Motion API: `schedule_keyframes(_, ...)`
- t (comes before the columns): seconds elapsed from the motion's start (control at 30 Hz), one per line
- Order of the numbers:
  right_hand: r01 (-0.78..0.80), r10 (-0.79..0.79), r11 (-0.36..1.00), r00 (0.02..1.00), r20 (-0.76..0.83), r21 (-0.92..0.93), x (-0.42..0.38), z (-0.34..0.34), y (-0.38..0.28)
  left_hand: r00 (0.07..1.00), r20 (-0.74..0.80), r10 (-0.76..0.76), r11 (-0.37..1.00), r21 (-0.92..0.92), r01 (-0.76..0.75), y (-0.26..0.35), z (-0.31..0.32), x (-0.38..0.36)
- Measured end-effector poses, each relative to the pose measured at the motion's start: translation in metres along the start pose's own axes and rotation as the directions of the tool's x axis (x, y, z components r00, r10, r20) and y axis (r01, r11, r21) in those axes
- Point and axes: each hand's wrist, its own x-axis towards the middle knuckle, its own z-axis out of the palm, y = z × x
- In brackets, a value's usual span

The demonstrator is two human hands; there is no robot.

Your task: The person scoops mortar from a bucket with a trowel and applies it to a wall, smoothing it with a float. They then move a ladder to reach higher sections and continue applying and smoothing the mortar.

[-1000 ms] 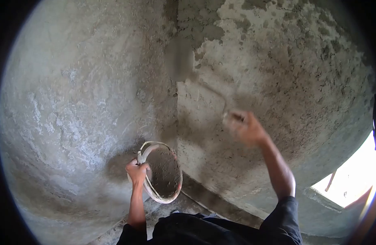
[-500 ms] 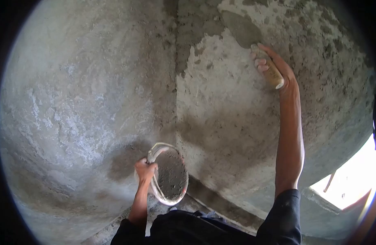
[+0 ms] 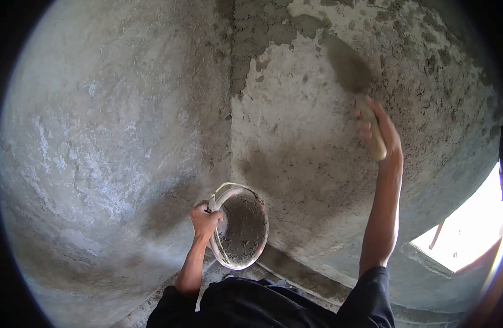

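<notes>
My right hand is wrapped round the wooden handle of a trowel, its grey blade pointing up and left in front of the right wall. The blade is a little blurred. At the lower middle, my left hand grips the rim and handle of a bucket. Dark grey wet mortar lies inside the bucket. Darker, wet-looking mortar patches cover the upper part of the right wall, left of the blade.
A rough grey wall rises on the left and meets the right wall at a vertical corner. Below the bucket runs a ledge. A bright opening is at the lower right.
My right hand and the trowel have moved down and slightly right, away from the upper patch. The bucket and my left hand have shifted right and slightly up.
</notes>
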Motion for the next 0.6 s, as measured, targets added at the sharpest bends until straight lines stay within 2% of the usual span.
schedule_keyframes(0.03, -0.032, -0.011, 0.964, 0.987, -0.161, -0.263, -0.017, 0.007, 0.006, 1.0, 0.003, 0.015, 1.0, -0.001, -0.015, 0.0, 0.0, 0.002)
schedule_keyframes(0.07, -0.112, -0.058, 0.86, 0.948, -0.314, -0.498, -0.038, 0.012, 0.014, 1.0, 0.007, 0.008, 1.0, -0.003, -0.008, -0.001, 0.0, 0.002)
schedule_keyframes(0.13, -0.201, -0.009, 0.811, 0.935, -0.355, -0.549, -0.064, -0.013, 0.045, 0.998, 0.051, 0.027, 1.0, 0.015, -0.027, -0.001, -0.006, 0.003)
schedule_keyframes(0.17, -0.226, 0.016, 0.805, 0.933, -0.36, -0.549, -0.074, -0.019, 0.061, 0.998, 0.059, 0.003, 0.993, 0.117, -0.01, 0.012, -0.01, 0.001)
schedule_keyframes(0.2, -0.244, 0.153, 0.705, 0.969, -0.194, -0.665, -0.089, -0.026, 0.078, 0.997, 0.075, -0.011, 0.999, 0.037, 0.008, 0.017, -0.011, 0.001)
schedule_keyframes(0.23, -0.237, 0.324, 0.604, 0.945, -0.037, -0.761, -0.104, -0.03, 0.094, 0.995, 0.092, -0.041, 0.998, -0.035, 0.045, 0.02, -0.011, 0.0)
schedule_keyframes(0.27, -0.294, 0.39, 0.597, 0.919, -0.051, -0.746, -0.114, -0.028, 0.108, 0.996, 0.087, -0.027, 0.999, -0.043, 0.031, 0.02, -0.012, 0.0)
schedule_keyframes(0.33, -0.243, 0.558, 0.378, 0.83, 0.01, -0.894, -0.135, -0.013, 0.143, 0.997, 0.072, 0.001, 1.0, -0.001, -0.001, 0.02, -0.019, -0.002)
schedule_keyframes(0.37, -0.268, 0.622, 0.247, 0.781, -0.06, -0.931, -0.138, -0.004, 0.162, 0.996, 0.066, 0.059, 0.998, 0.034, -0.062, 0.01, -0.021, 0.003)
schedule_keyframes(0.4, -0.299, 0.653, 0.261, 0.755, -0.061, -0.918, -0.14, -0.01, 0.185, 0.997, 0.056, 0.053, 0.998, 0.043, -0.055, 0.01, -0.024, 0.003)
schedule_keyframes(0.43, 0.024, 0.504, 0.196, 0.855, 0.121, -0.98, -0.144, -0.022, 0.216, 0.997, 0.053, 0.059, 0.997, 0.047, -0.062, 0.017, -0.026, 0.004)
schedule_keyframes(0.47, 0.332, 0.346, 0.058, 0.878, 0.33, -0.942, -0.146, -0.029, 0.238, 0.996, 0.078, 0.052, 0.996, 0.069, -0.057, 0.021, -0.027, 0.006)
schedule_keyframes(0.5, 0.302, 0.352, 0.076, 0.884, 0.309, -0.95, -0.147, -0.026, 0.25, 0.997, 0.057, 0.059, 0.997, -0.054, -0.056, 0.025, -0.027, 0.005)
schedule_keyframes(0.53, 0.3, 0.382, -0.103, 0.892, 0.24, -0.948, -0.145, -0.02, 0.263, 0.997, 0.032, 0.065, 0.983, -0.177, -0.058, 0.034, -0.028, 0.002)
schedule_keyframes(0.57, 0.297, 0.403, -0.279, 0.899, 0.17, -0.913, -0.143, -0.012, 0.274, 0.992, 0.047, 0.119, 0.98, -0.166, -0.11, 0.045, -0.031, 0.001)
schedule_keyframes(0.6, 0.279, 0.409, -0.264, 0.899, 0.155, -0.923, -0.142, -0.008, 0.283, 0.992, 0.067, 0.109, 0.984, -0.149, -0.098, 0.051, -0.033, -0.001)
